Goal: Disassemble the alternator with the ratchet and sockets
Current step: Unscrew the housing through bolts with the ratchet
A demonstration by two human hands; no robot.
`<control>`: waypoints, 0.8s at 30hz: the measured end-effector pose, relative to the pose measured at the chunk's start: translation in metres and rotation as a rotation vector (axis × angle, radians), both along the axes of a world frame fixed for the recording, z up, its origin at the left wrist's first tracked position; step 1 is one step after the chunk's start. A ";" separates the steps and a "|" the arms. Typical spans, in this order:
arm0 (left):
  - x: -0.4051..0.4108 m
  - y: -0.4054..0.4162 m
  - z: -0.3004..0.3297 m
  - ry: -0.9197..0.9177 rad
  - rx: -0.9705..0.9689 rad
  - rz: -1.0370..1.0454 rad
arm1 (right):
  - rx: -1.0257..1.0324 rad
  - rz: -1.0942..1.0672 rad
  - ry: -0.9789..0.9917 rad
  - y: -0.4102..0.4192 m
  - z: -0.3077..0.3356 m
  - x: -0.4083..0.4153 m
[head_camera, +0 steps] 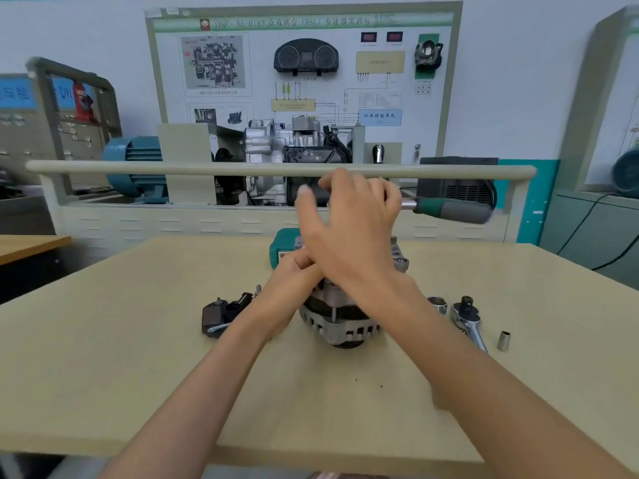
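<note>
The grey alternator (340, 324) stands on end in the middle of the beige table (138, 375). My left hand (294, 281) holds its upper part with curled fingers, partly hidden under my right wrist. Above it, my right hand (349, 233) grips the head end of a ratchet; the ratchet's green and grey handle (453, 210) sticks out to the right, level with the table. The socket and the top of the alternator are hidden behind my hands.
A second chrome ratchet (468, 319) lies right of the alternator with a large socket (437, 304) and a small socket (504, 340). A removed black part (221, 316) lies to the left. A green tool case (281, 250) sits behind. A training bench with a rail (173, 167) stands beyond.
</note>
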State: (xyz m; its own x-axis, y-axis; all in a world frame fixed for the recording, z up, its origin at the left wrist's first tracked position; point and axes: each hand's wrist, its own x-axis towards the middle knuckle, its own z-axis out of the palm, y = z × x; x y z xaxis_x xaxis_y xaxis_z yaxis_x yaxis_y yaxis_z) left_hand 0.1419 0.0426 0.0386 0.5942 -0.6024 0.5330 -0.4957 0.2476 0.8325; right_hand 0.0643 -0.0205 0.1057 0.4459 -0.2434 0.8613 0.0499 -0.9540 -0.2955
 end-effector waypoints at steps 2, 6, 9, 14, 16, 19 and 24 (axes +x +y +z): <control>0.000 0.000 0.001 0.017 0.020 -0.049 | 0.254 0.271 -0.076 -0.005 0.009 0.011; 0.001 0.002 0.004 0.026 0.051 -0.090 | 0.803 0.852 0.088 -0.022 0.028 0.026; -0.002 0.003 0.005 0.025 0.057 -0.078 | 0.917 1.247 0.279 -0.030 0.032 0.029; -0.004 0.005 0.006 -0.005 0.042 -0.059 | 0.907 1.300 0.204 -0.032 0.026 0.025; -0.005 0.004 0.005 -0.019 0.050 -0.055 | 0.823 1.228 0.138 -0.033 0.023 0.020; -0.003 0.004 0.004 -0.027 0.067 -0.047 | 0.654 0.998 0.077 -0.029 0.019 0.010; -0.005 0.003 0.004 -0.056 0.041 0.000 | -0.040 0.042 0.128 -0.005 -0.004 -0.009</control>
State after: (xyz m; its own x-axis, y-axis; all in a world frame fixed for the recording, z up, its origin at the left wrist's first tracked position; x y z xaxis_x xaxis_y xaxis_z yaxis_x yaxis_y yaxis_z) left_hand 0.1365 0.0461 0.0423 0.5640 -0.6245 0.5403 -0.5417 0.2141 0.8129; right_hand 0.0552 -0.0251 0.1014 0.5618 -0.1883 0.8056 0.0547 -0.9632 -0.2633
